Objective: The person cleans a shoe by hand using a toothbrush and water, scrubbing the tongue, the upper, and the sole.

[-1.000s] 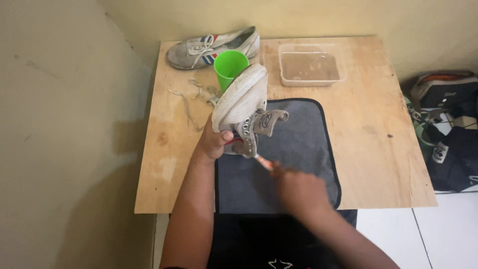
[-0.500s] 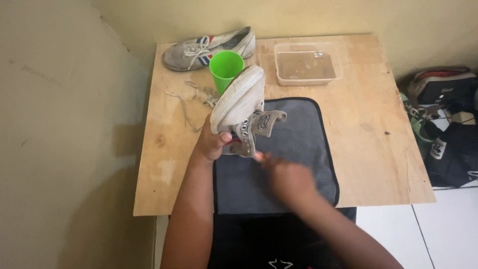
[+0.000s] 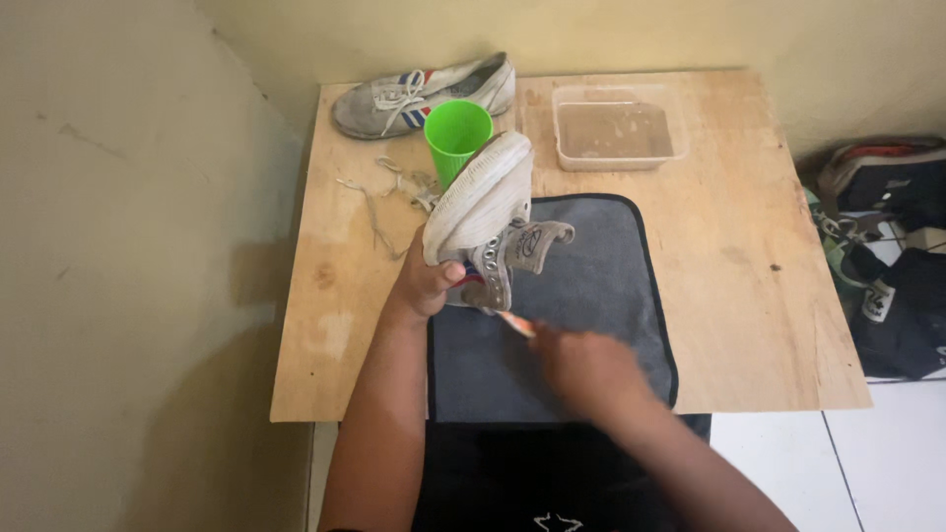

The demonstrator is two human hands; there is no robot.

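We see the left hand (image 3: 426, 283) gripping a grey sneaker (image 3: 485, 222) at its heel end, fingers wrapped round it, the pale sole turned up and toward the left, the tongue flopping out to the right. The shoe is held tilted just above the near-left part of a dark grey mat (image 3: 581, 325) that lies on the wooden worktop (image 3: 749, 256). The right hand (image 3: 583, 366) is blurred; it is closed on a small brush (image 3: 516, 324) with an orange and white handle, whose far end sits right at the underside of the shoe's upper, though we cannot tell whether it touches. Behind the held shoe, partly hidden by its toe, stands a green plastic cup (image 3: 456, 135). A second sneaker (image 3: 424, 96), grey with red and blue side stripes, lies on its sole along the far-left edge of the worktop, against the wall. Loose laces (image 3: 386, 197) lie tangled on the wood just left of the cup. A clear rectangular tub (image 3: 617, 128) of cloudy water sits at the far edge, right of the cup and well apart from the hands. Off the worktop to the right, bags (image 3: 892, 256) are piled on the floor.
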